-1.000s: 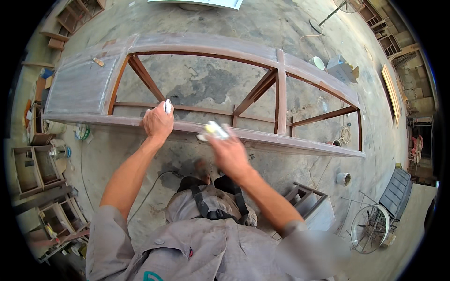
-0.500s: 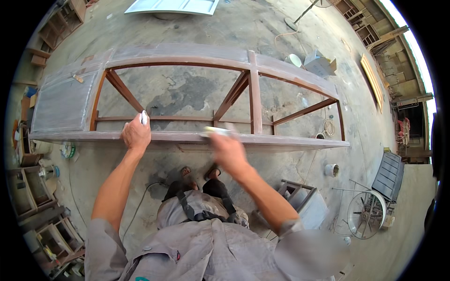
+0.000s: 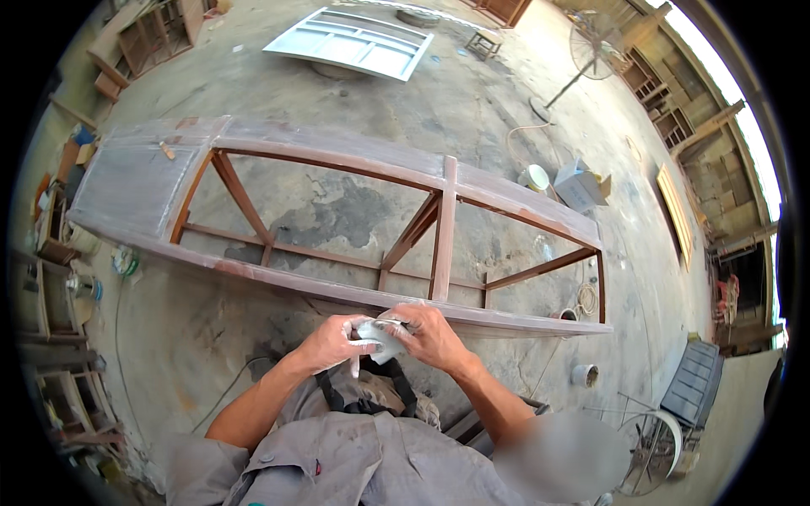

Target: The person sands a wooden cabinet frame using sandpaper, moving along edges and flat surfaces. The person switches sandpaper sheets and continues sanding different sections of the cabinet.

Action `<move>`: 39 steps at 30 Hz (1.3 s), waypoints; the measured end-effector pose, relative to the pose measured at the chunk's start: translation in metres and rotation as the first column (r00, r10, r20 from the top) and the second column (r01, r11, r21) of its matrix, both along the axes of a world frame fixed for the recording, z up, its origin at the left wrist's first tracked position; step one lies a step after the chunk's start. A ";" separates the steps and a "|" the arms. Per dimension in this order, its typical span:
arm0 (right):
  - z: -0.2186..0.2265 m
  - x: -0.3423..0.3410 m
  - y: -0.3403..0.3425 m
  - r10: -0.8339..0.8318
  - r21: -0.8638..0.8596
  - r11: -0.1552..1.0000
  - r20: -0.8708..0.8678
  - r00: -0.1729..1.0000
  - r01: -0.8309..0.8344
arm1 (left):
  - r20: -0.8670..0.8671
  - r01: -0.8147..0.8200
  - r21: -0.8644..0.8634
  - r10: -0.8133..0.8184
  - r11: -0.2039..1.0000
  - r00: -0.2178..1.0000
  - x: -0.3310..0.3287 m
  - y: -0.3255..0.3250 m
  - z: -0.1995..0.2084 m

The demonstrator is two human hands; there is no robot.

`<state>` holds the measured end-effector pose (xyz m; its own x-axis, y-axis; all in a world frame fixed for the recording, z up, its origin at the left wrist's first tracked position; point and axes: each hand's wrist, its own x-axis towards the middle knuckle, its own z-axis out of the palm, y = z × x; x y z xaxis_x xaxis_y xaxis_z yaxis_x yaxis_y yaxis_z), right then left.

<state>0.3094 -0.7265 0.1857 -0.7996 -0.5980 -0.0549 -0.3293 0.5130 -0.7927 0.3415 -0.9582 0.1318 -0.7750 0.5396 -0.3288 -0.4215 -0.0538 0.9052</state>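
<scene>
In front of my body, my left hand (image 3: pixel 335 342) and my right hand (image 3: pixel 428 335) come together on a small pale folded sheet that looks like sandpaper (image 3: pixel 386 347). Both sets of fingers pinch it, and whitish dust coats them. Just beyond my hands lies a long brown wooden cabinet frame (image 3: pixel 443 228), its upper faces smeared whitish grey. Its left end has a solid panel (image 3: pixel 135 184); the rest shows open bays with crosswise bars. A small tan scrap (image 3: pixel 167 151) rests on that panel.
A light blue panelled door (image 3: pixel 354 46) lies raised off the floor at the far side. A pedestal fan (image 3: pixel 582 67), an open carton (image 3: pixel 580 185) and a white bucket (image 3: pixel 533 177) stand at far right. A small can (image 3: pixel 584 375) and wheelbarrow (image 3: pixel 654 451) are nearer right.
Both hands have left the frame's near rail and met closer to my body. The left hand now grips the pale sheet together with the right. My view has tilted farther out.
</scene>
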 end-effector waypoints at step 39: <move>-0.125 -0.073 0.210 -0.455 0.399 0.716 -0.354 0.817 0.573 | -0.908 -0.887 -0.417 -0.067 0.195 0.413 0.004 -0.018 -0.071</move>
